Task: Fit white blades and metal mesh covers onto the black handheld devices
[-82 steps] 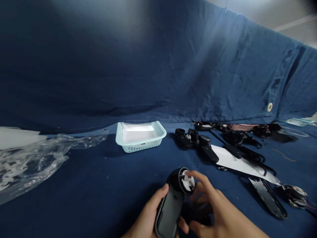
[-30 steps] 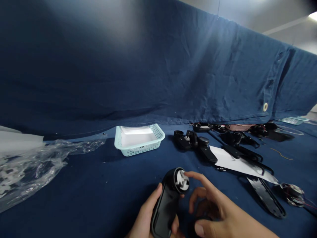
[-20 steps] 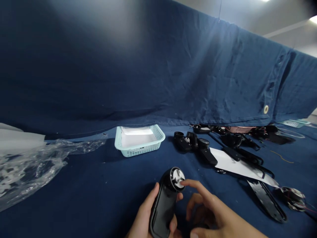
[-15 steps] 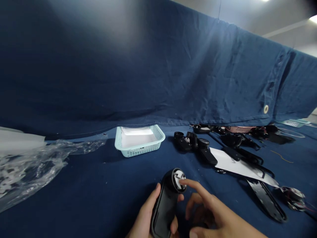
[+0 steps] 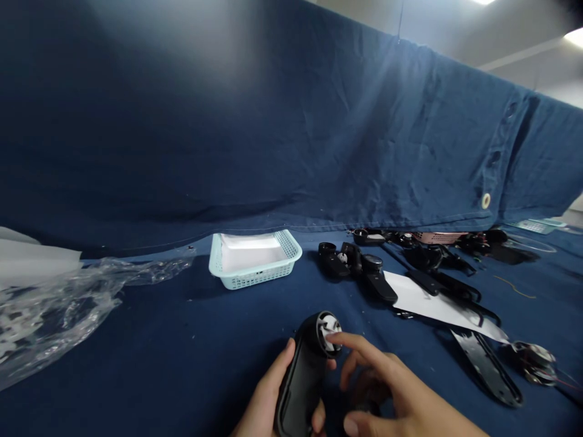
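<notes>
My left hand (image 5: pixel 268 397) is wrapped round a long black plastic housing (image 5: pixel 303 379) near the bottom edge of the view. At the housing's far end sits a round opening with a white fan-like wheel (image 5: pixel 328 333) in it. The forefinger of my right hand (image 5: pixel 387 391) stretches out and touches that white wheel; its other fingers are curled loosely and hold nothing that I can see.
A pale green basket (image 5: pixel 254 261) with a white sheet in it stands behind the hands. Several black parts (image 5: pixel 359 267), a white paper (image 5: pixel 437 303) and long black covers (image 5: pixel 485 367) lie to the right. Crumpled clear plastic (image 5: pixel 59 303) lies at the left. Blue cloth (image 5: pixel 273 121) hangs behind.
My right forefinger has slid from the far side of the white wheel to its near rim. The housing has shifted slightly left and nearer in my left hand.
</notes>
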Demonstrator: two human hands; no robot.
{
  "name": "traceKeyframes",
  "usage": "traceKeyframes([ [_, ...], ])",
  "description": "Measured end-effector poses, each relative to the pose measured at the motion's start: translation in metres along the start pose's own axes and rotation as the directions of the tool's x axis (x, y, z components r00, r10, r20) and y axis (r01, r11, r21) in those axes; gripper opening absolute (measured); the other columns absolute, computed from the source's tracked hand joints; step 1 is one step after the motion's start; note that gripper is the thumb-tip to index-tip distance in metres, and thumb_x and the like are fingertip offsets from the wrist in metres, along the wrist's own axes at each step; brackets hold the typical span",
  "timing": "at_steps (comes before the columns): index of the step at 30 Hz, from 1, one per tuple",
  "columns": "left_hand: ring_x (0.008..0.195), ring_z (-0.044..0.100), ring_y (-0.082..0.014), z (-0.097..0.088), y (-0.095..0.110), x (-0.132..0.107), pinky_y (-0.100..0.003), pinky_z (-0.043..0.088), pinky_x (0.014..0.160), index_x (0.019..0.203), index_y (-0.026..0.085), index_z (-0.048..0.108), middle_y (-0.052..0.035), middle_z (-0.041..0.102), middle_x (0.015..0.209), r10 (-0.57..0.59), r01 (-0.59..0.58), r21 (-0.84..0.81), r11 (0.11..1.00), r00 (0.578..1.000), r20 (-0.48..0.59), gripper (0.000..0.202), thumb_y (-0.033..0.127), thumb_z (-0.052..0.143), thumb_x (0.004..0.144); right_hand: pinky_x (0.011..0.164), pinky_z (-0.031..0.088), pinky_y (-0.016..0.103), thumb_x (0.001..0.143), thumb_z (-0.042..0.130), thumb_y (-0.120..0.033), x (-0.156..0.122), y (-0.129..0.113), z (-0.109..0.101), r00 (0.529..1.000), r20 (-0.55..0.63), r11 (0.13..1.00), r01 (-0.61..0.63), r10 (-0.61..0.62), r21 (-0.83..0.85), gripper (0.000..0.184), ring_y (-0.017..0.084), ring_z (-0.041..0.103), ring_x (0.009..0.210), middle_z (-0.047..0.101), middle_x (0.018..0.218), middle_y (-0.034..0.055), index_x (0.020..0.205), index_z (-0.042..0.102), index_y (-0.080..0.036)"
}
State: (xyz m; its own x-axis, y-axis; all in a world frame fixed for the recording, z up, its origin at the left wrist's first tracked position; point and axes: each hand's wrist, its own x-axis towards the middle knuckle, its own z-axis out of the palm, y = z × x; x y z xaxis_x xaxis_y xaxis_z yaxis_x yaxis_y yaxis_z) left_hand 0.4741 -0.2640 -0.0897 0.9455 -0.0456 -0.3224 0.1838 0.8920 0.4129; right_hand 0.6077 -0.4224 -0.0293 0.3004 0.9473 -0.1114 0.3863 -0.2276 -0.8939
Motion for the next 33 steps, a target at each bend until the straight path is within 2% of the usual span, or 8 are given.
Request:
traceKeyframes([
  [3, 0.042, 0.059, -0.0138, 0.002, 0.000, -0.001, -0.020, 0.041, 0.044, 0.124, 0.011, 0.059, -0.0048, 0.061, 0.050, 0.012, -0.012, 0.003, 1.000, 0.999, -0.035, 0.070, 0.068, 0.034, 0.090, 0.090, 0.048, 0.040, 0.077, 0.071, -0.034, -0.001, 0.001, 0.000, 1.000, -0.026, 0.999, 0.002, -0.003, -0.037, 0.069, 0.022, 0.059, 0.098, 0.061, 0.113, 0.0032, 0.139, 0.041, -0.039],
  [8, 0.037, 0.058, -0.0136, 0.004, 0.001, -0.003, -0.018, 0.038, 0.037, 0.124, 0.010, 0.058, -0.0059, 0.060, 0.048, 0.006, -0.002, 0.051, 0.999, 0.997, -0.083, 0.073, 0.068, 0.028, 0.091, 0.093, 0.047, 0.042, 0.077, 0.071, -0.025, 0.000, 0.008, 0.002, 0.999, -0.046, 0.993, 0.001, -0.007, -0.120, 0.078, 0.021, 0.059, 0.097, 0.060, 0.111, 0.0011, 0.142, 0.033, -0.044],
  [15, 0.036, 0.056, -0.0125, 0.008, 0.000, -0.005, -0.018, 0.038, 0.039, 0.119, 0.011, 0.060, -0.0053, 0.060, 0.050, -0.009, 0.017, 0.056, 0.998, 0.990, -0.141, 0.069, 0.068, 0.033, 0.090, 0.089, 0.049, 0.042, 0.079, 0.067, -0.026, 0.003, 0.006, 0.004, 0.995, -0.101, 0.983, -0.014, -0.005, -0.183, 0.077, 0.021, 0.060, 0.093, 0.061, 0.111, 0.0012, 0.144, 0.030, -0.043],
  [26, 0.037, 0.056, -0.0126, 0.012, 0.002, -0.007, -0.017, 0.039, 0.039, 0.123, 0.013, 0.058, -0.0055, 0.061, 0.052, -0.035, 0.045, 0.048, 0.998, 0.980, -0.196, 0.070, 0.070, 0.034, 0.089, 0.081, 0.053, 0.037, 0.080, 0.065, -0.026, 0.009, 0.008, 0.004, 0.988, -0.142, 0.987, 0.032, -0.055, -0.160, 0.068, 0.020, 0.061, 0.089, 0.063, 0.104, 0.0009, 0.140, 0.034, -0.038],
  [33, 0.036, 0.056, -0.0132, 0.011, 0.002, -0.006, -0.018, 0.037, 0.038, 0.123, 0.012, 0.058, -0.0064, 0.061, 0.051, -0.042, 0.051, 0.049, 0.998, 0.986, -0.163, 0.077, 0.073, 0.026, 0.088, 0.075, 0.054, 0.033, 0.079, 0.066, -0.025, 0.011, 0.009, 0.002, 0.981, -0.158, 0.982, 0.080, -0.108, -0.173, 0.062, 0.018, 0.062, 0.082, 0.065, 0.096, -0.0003, 0.135, 0.040, -0.036],
])
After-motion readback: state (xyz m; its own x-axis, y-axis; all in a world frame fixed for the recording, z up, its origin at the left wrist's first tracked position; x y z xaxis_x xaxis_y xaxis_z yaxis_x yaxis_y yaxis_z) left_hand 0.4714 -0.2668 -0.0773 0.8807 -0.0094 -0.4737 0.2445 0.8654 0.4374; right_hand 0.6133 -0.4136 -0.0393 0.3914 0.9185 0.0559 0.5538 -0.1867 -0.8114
